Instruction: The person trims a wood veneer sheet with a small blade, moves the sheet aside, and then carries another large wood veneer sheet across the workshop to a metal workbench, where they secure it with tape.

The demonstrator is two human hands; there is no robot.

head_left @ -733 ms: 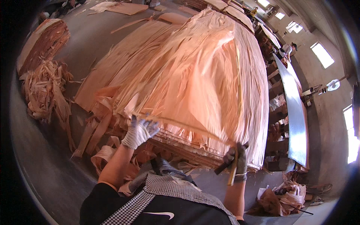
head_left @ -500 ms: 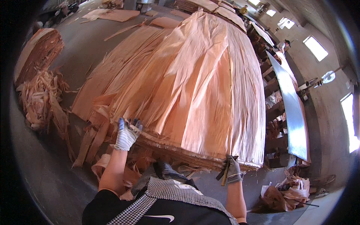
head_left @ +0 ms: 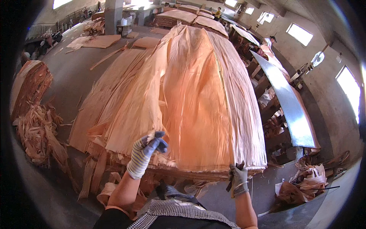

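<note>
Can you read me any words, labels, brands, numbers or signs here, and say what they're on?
There are none I can read.
The thin orange sheets, the long shiny panel, the gloved left hand, the gloved right hand and the checked apron show no lettering.
Anything far back is too small to tell.

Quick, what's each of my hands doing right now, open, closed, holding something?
Left hand: closed, pinching the edge of a thin wood sheet.
Right hand: closed around a slim dark object, too obscured to identify.
</note>
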